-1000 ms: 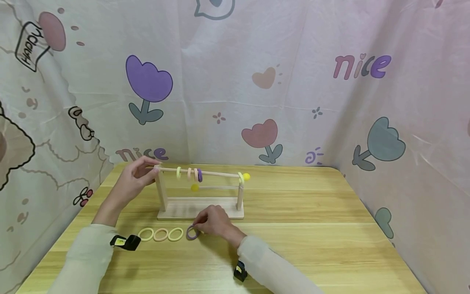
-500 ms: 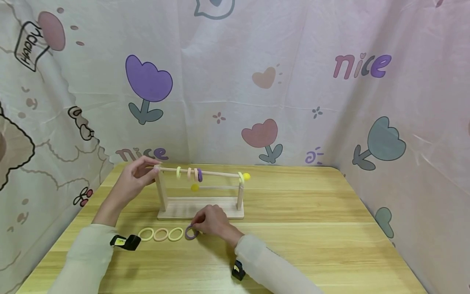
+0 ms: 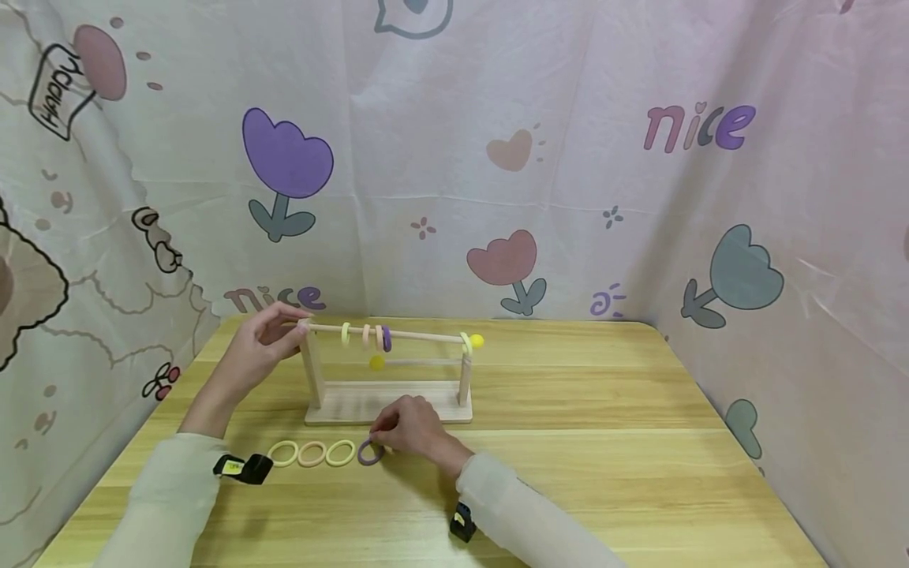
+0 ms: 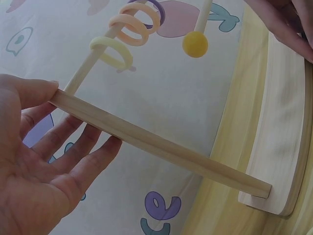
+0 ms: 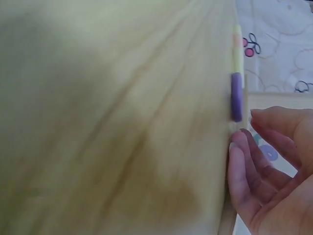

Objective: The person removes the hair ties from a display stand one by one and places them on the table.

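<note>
A wooden rack point(image 3: 316, 375) with two posts, a base and rods stands on the table. My left hand point(image 3: 257, 347) grips the top of its left post, thumb on one side and fingers on the other in the left wrist view. Yellow, peach and purple rings point(image 4: 129, 29) hang on the upper rod. A purple ring point(image 3: 369, 453) lies flat on the table before the base. At its upper right edge is my right hand point(image 3: 410, 426). The right wrist view shows a gap between thumb and fingers, with the purple ring point(image 5: 236, 98) just beyond the fingertips.
Left of the purple ring lie a yellow ring point(image 3: 340, 453), a peach ring point(image 3: 312, 454) and another yellow ring point(image 3: 283, 453) in a row. Yellow balls cap the upper rod point(image 3: 476, 341) and lower rod point(image 3: 377, 363). A printed cloth point(image 3: 582, 260) hangs behind the table.
My right hand has shifted slightly left, and the purple ring with it. The ring has settled flat, its upper edge lower than before. My left hand has stayed on the post.
</note>
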`<action>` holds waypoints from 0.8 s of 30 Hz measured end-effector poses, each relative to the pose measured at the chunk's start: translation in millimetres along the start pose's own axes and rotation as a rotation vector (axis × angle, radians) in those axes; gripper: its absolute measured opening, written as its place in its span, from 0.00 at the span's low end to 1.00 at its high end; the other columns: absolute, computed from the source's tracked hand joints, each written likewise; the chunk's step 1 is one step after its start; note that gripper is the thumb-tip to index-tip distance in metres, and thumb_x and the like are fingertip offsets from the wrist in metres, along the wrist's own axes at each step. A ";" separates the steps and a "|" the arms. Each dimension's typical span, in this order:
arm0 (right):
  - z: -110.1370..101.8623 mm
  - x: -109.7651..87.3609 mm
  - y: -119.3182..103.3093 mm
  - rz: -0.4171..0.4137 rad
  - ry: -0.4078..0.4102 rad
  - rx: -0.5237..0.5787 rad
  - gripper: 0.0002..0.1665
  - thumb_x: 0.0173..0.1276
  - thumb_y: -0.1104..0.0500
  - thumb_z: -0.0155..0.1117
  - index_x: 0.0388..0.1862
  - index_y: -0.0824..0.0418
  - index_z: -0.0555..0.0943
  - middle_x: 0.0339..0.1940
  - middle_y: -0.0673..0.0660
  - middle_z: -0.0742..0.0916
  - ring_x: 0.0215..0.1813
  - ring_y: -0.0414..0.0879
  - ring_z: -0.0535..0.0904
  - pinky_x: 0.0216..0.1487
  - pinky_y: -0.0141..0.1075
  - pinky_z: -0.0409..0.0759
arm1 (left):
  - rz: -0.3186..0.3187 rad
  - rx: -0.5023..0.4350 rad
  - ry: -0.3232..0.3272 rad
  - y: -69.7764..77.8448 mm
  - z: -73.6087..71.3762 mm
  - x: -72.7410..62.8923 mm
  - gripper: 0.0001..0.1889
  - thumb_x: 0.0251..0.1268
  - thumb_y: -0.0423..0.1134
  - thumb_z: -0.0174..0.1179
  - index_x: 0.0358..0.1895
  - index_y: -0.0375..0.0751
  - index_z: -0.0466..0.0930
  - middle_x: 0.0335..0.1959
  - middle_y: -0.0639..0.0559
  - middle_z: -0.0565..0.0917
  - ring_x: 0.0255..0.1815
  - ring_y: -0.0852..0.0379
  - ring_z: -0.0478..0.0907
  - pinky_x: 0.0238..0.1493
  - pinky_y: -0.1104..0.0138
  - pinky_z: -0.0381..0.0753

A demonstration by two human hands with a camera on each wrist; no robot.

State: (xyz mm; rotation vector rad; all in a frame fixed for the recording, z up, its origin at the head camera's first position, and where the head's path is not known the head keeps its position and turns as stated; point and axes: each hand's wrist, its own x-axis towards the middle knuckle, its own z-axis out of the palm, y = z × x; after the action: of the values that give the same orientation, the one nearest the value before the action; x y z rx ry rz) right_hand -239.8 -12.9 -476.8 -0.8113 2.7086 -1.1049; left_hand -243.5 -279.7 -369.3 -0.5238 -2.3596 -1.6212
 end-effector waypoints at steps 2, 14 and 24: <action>-4.1 -1.2 -0.2 0.003 0.016 0.027 0.02 0.63 0.56 0.78 0.33 0.52 0.93 0.29 0.45 0.93 0.26 0.25 0.79 0.31 0.21 0.75 | 0.001 -0.003 -0.002 -0.3 0.1 0.1 0.09 0.79 0.35 0.57 0.56 0.40 0.78 0.49 0.69 0.84 0.50 0.70 0.84 0.48 0.77 0.86; -53.4 -17.5 -11.2 -0.082 0.182 0.127 0.05 0.66 0.60 0.74 0.38 0.59 0.92 0.35 0.54 0.93 0.21 0.29 0.76 0.23 0.23 0.77 | -0.008 0.008 -0.003 -0.8 0.2 -1.2 0.10 0.79 0.37 0.56 0.57 0.39 0.77 0.51 0.67 0.83 0.51 0.74 0.83 0.48 0.78 0.86; -90.6 -36.5 -15.7 -0.153 0.448 0.105 0.04 0.63 0.63 0.76 0.37 0.61 0.91 0.33 0.55 0.93 0.23 0.36 0.80 0.22 0.23 0.76 | -0.002 0.017 0.007 -1.8 0.5 -1.2 0.10 0.79 0.37 0.57 0.56 0.39 0.77 0.50 0.66 0.84 0.51 0.74 0.83 0.48 0.79 0.85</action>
State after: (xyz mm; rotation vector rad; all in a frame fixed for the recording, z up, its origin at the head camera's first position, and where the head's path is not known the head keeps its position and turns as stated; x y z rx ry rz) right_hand -228.0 52.6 -403.7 -0.8522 2.9379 -1.6227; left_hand -243.1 -280.0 -371.5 -0.5116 -2.3678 -1.6001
